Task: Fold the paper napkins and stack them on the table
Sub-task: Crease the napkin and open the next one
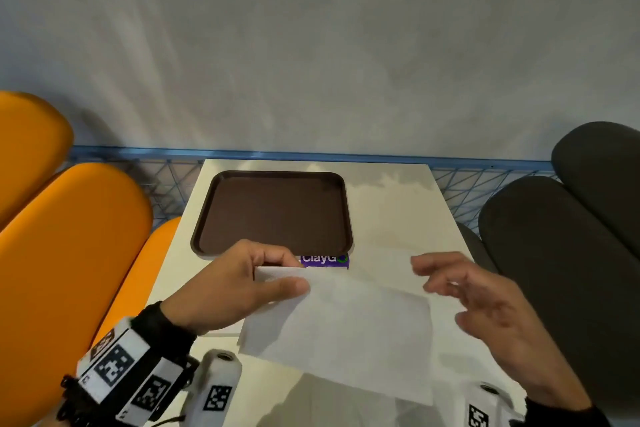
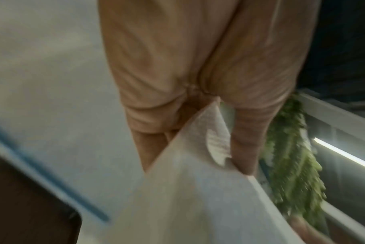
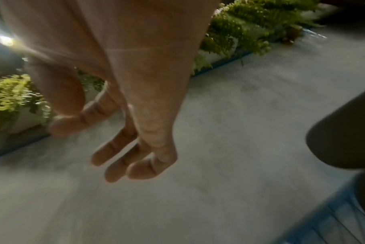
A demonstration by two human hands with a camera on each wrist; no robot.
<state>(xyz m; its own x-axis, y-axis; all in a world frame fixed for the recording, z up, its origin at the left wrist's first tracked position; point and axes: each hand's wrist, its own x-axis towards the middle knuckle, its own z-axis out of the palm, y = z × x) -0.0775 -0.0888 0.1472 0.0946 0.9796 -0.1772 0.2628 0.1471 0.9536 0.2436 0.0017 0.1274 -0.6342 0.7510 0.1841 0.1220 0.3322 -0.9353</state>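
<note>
Head view: napkin (image 1: 346,322) white, unfolded.

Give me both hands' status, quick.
Left hand: pinching a corner of the paper napkin, thumb on top.
Right hand: open, fingers loosely spread, holding nothing.

Right hand (image 3: 123,92) fingers loosely spread, empty, above grey floor (image 3: 240,123); green plants (image 3: 240,29) behind.

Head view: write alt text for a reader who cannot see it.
A left hand pinches one corner of a thin white paper napkin held above a white table, while the open right hand hovers at its opposite edge. Behind lies an empty dark brown plastic tray.
</note>
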